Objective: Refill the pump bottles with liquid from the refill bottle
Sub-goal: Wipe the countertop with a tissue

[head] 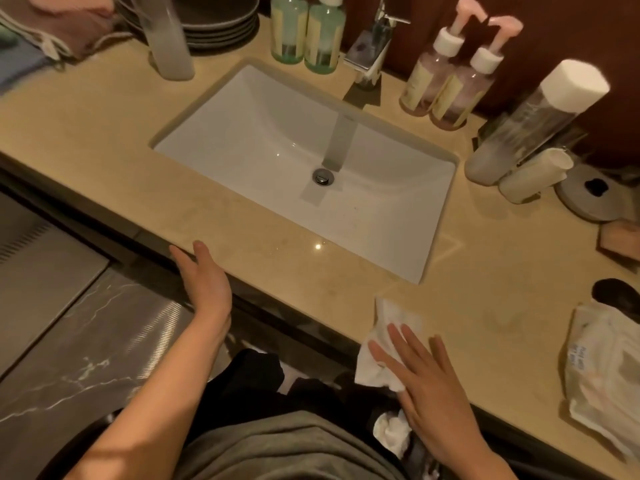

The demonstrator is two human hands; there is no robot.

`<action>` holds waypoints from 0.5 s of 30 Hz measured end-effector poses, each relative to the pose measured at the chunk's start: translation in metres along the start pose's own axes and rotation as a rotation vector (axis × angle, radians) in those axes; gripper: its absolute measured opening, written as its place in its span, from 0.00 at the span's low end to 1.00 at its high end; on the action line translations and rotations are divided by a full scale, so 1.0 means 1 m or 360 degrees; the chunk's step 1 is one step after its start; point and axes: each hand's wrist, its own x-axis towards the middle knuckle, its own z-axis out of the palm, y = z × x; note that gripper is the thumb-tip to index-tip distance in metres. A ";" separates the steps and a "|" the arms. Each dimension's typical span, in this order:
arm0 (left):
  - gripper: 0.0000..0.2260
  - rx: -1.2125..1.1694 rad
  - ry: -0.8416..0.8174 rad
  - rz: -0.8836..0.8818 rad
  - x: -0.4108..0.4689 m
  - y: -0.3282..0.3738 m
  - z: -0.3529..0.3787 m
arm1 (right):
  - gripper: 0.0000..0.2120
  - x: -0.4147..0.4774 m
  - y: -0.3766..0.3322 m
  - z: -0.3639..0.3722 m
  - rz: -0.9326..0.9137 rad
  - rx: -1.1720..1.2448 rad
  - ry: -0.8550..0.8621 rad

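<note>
At the front edge of the desk (485, 289), our right grip (426, 386) lies wide and flat, pressing a white tissue (384, 341). Our left grip (204, 282), also wide, rests at that edge. Two pump bottles (446, 81) stand at the back, right of the faucet (367, 53).

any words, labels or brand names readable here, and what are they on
Nothing can be read for certain.
Green pump bottles: pale label strips, print too blurred to read.
Pink pump bottles: pale labels, print too blurred to read.
Plastic packet on the counter's right end: a few lines of dark print, too small and blurred to read.
</note>
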 end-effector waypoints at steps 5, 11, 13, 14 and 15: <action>0.24 -0.0069 -0.0018 -0.0035 0.000 0.008 0.000 | 0.23 0.026 -0.001 -0.010 0.0040 0.0014 -0.0046; 0.24 -0.0065 -0.0036 -0.0017 -0.001 0.012 -0.002 | 0.24 0.112 -0.051 -0.004 -0.0178 -0.0038 0.0028; 0.24 -0.0054 -0.0040 -0.0018 0.000 0.012 -0.004 | 0.24 0.138 -0.073 -0.003 -0.0227 -0.0068 0.0018; 0.24 -0.0046 -0.0036 -0.0022 0.001 0.011 -0.005 | 0.25 0.147 -0.082 -0.004 -0.0231 -0.0075 0.0020; 0.24 -0.0040 -0.0026 -0.0026 0.002 0.011 -0.006 | 0.26 0.153 -0.090 -0.004 -0.0220 -0.0067 0.0024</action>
